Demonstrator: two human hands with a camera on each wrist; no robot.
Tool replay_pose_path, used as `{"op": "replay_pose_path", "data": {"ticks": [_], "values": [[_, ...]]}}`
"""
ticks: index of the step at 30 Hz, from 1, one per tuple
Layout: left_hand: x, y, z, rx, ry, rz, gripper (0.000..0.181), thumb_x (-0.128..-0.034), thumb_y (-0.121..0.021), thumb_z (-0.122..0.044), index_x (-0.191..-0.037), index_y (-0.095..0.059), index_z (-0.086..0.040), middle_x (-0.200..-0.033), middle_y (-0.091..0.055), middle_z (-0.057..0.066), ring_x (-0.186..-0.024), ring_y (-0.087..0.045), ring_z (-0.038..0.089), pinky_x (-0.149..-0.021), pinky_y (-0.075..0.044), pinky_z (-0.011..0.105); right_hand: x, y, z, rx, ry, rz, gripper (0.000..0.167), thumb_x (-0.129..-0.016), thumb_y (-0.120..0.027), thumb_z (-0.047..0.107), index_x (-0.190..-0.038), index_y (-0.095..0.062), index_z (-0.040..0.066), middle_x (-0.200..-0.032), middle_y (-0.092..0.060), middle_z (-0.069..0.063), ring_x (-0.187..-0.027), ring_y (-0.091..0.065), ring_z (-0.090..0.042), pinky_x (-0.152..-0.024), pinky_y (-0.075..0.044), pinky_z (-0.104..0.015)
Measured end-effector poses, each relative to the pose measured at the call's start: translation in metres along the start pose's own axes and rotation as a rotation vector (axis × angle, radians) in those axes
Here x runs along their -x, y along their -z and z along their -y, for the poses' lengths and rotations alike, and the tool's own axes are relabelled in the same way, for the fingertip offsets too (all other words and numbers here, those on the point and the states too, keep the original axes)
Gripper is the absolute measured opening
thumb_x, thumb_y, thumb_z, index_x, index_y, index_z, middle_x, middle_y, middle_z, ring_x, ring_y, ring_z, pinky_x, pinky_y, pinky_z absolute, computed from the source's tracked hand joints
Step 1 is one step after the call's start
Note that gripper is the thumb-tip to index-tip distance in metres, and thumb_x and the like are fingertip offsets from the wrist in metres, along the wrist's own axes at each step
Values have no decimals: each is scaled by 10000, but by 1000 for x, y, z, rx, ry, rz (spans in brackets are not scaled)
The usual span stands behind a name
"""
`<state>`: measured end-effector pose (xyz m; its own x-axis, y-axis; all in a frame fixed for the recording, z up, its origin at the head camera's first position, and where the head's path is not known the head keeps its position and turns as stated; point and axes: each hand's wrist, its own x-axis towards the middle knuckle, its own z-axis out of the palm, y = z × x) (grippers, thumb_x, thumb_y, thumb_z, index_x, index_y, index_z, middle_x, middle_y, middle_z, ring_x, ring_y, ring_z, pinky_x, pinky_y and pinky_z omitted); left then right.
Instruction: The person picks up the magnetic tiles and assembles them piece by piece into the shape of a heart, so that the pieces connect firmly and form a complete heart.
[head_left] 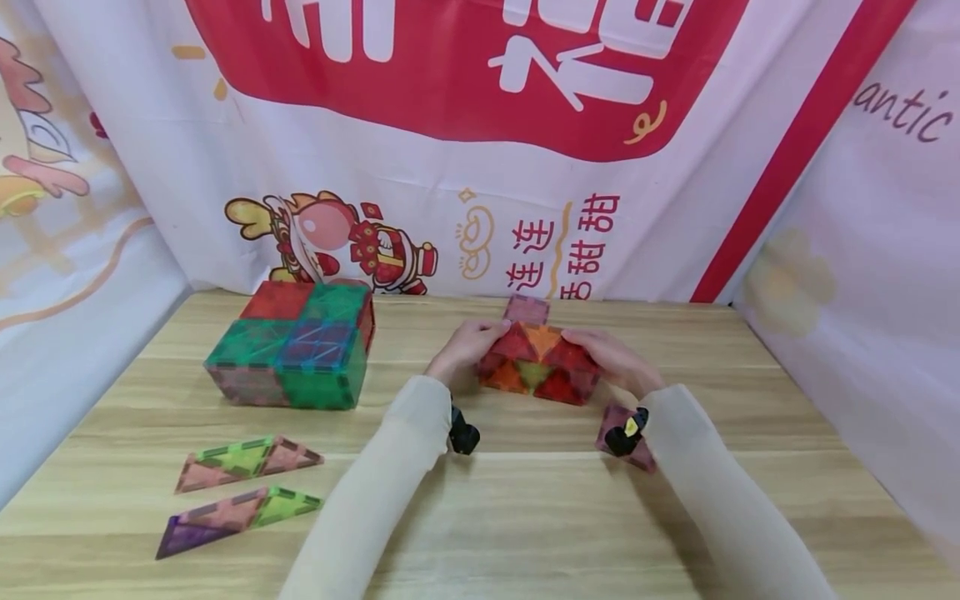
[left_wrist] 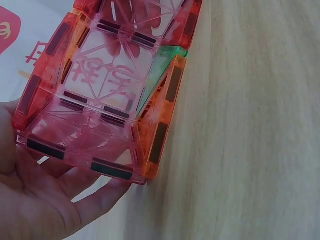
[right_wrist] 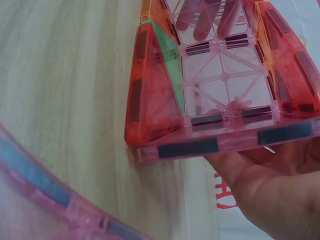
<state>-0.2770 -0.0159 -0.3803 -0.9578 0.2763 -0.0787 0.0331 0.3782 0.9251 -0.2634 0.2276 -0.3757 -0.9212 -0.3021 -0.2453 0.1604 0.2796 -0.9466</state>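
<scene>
Both hands hold a small box-like build of translucent magnetic tiles (head_left: pixel 536 377) at its two ends, near the back of the table. Its top and front are red, orange and green triangles. In the left wrist view the inside shows, walled with pink square tiles (left_wrist: pixel 102 70). My left hand (head_left: pixel 472 346) grips the left end, fingers behind the pink end tile (left_wrist: pixel 82 135). At the opposite end, my right hand (head_left: pixel 615 358) grips the build; the right wrist view shows that hand (right_wrist: pixel 280 185) against the outside of the end tile. Some fingertips are hidden.
A larger block of green, red and blue tiles (head_left: pixel 318 375) stands at the back left. Two flat strips of joined triangles, an upper (head_left: pixel 247 460) and a lower (head_left: pixel 240 512), lie before it. One pink tile (head_left: pixel 527 308) sits behind the build; another (head_left: pixel 643 458) lies beneath the right wrist.
</scene>
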Motion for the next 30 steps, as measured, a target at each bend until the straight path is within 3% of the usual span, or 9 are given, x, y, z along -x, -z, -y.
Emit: {"op": "replay_pose_path", "data": {"ticks": [5, 8, 11, 18, 24, 30], "values": [[13, 16, -6, 35, 22, 41, 433, -1004, -449, -353, -1305, -575, -68, -1201, -616, 121, -1010, -579, 189, -832, -494, 300, 3, -6, 15, 248, 23, -86, 538, -1003, -441, 328, -1410, -401, -21, -1405, -451, -161, -1278, -420, -246, -1093, -323, -421], [23, 32, -12, 48, 44, 52, 464, -1006, -442, -355, -1348, -508, -49, -1275, -572, 166, -1137, -577, 285, -911, -507, 429, 7, -11, 29, 378, 101, -144, 490, -1007, -440, 287, -1382, -427, -28, -1399, -438, -230, -1279, -411, -343, -1076, -323, -489], [35, 52, -20, 15, 34, 35, 449, -1008, -438, -335, -1335, -498, -33, -1281, -558, 195, -1162, -560, 330, -933, -489, 471, 11, -19, 45, 438, 200, -195, 420, -1004, -452, 217, -1326, -467, -52, -1329, -489, -247, -1207, -470, -358, -1017, -387, -479], [72, 105, -33, -192, -55, -73, 406, -1006, -447, -296, -1288, -521, -13, -1213, -583, 187, -1054, -594, 312, -814, -527, 374, 14, -62, 73, 463, 299, -202, 386, -968, -530, 215, -1304, -504, 29, -1316, -532, -168, -1221, -498, -315, -1022, -409, -466], [96, 145, -30, -370, -69, -168, 426, -993, -469, -320, -1290, -516, -19, -1230, -576, 195, -1051, -564, 307, -902, -484, 434, 4, -107, 79, 390, 448, -179, 392, -923, -576, 112, -1279, -513, -39, -1300, -547, -215, -1244, -488, -343, -1064, -380, -447], [117, 183, -17, -467, -22, -242, 467, -982, -475, -329, -1298, -477, 14, -1303, -504, 244, -1159, -484, 376, -976, -397, 529, -4, -154, 81, 330, 420, -98, 406, -929, -586, 142, -1304, -505, 11, -1318, -544, -181, -1233, -513, -316, -1039, -417, -398]]}}
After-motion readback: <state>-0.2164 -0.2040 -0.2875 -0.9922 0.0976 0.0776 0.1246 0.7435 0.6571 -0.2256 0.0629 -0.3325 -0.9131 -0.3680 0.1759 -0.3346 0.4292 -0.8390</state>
